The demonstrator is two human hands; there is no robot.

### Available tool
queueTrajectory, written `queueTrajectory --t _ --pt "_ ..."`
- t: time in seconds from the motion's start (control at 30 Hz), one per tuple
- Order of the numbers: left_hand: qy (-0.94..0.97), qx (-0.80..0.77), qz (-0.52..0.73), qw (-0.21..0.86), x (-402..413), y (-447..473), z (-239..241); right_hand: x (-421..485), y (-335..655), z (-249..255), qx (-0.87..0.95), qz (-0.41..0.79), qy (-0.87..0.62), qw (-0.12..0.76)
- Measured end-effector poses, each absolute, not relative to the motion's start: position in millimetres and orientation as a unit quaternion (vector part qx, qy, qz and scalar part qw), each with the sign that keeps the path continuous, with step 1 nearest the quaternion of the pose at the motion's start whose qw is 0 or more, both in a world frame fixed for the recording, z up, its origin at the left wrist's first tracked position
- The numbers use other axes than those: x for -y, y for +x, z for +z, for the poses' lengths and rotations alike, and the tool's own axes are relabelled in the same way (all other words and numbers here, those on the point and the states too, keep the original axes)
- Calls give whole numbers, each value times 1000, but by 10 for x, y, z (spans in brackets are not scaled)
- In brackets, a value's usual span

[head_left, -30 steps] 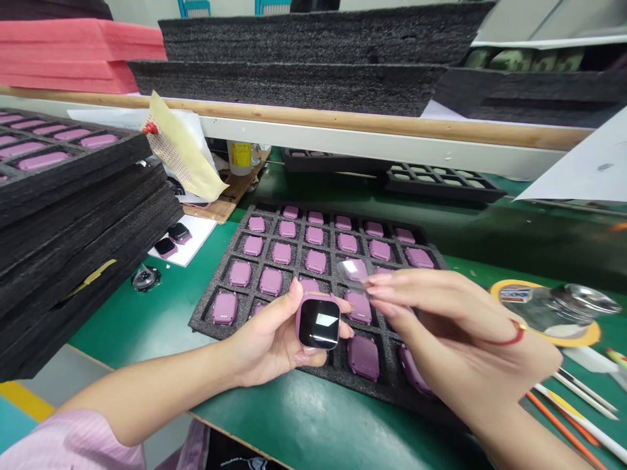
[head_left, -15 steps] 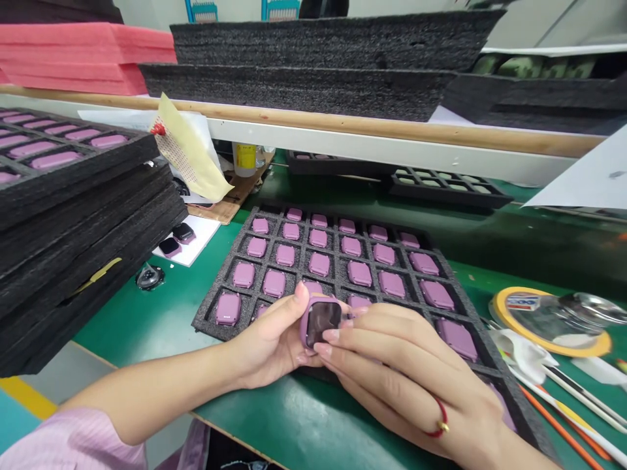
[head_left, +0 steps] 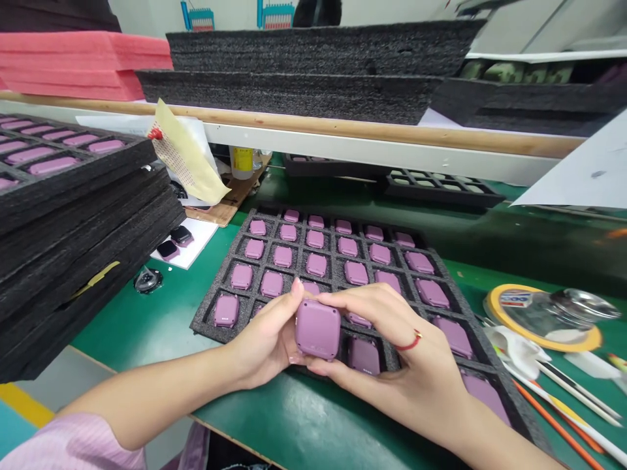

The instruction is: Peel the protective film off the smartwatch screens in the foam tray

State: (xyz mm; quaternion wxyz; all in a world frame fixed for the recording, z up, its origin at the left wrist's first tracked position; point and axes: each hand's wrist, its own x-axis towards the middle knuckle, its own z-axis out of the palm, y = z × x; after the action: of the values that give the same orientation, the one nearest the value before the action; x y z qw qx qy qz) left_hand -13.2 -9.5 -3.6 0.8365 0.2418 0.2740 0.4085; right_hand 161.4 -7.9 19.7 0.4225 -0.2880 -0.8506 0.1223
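A purple watch body [head_left: 317,329] is held between both hands over the near edge of a black foam tray [head_left: 210,307]. Its purple back faces me. My left hand [head_left: 267,339] grips its left side, thumb on the top edge. My right hand [head_left: 392,349], with a red string at the wrist, wraps its right side and underside. The tray's pockets hold several purple watch bodies [head_left: 316,264] lying back up.
A tall stack of black foam trays [head_left: 73,222] stands at the left. Two dark-faced watches [head_left: 175,240] lie on white paper beside it. A yellow tape roll [head_left: 543,316], pens [head_left: 573,391] and a white cloth lie right. A shelf with foam sheets [head_left: 313,72] runs behind.
The right hand let go of a clear film piece and came onto the watch. The watch has been turned over, from its dark screen facing me to its purple back.
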Motion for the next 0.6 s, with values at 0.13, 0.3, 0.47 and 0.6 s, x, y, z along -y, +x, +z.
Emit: queueTrajectory --t 0.13,0.3,0.47,0.6 --pt "262 -284 391 835 91 -136 -12 65 1609 187 851 119 -286 424" --pt "261 -278 404 832 87 -115 -8 69 1619 186 860 110 -288 406" --pt "218 -336 441 803 100 -108 -34 -213 1635 217 879 83 -320 343" --pt "206 -367 416 806 134 -129 -28 -850 1441 167 862 79 -451 218"
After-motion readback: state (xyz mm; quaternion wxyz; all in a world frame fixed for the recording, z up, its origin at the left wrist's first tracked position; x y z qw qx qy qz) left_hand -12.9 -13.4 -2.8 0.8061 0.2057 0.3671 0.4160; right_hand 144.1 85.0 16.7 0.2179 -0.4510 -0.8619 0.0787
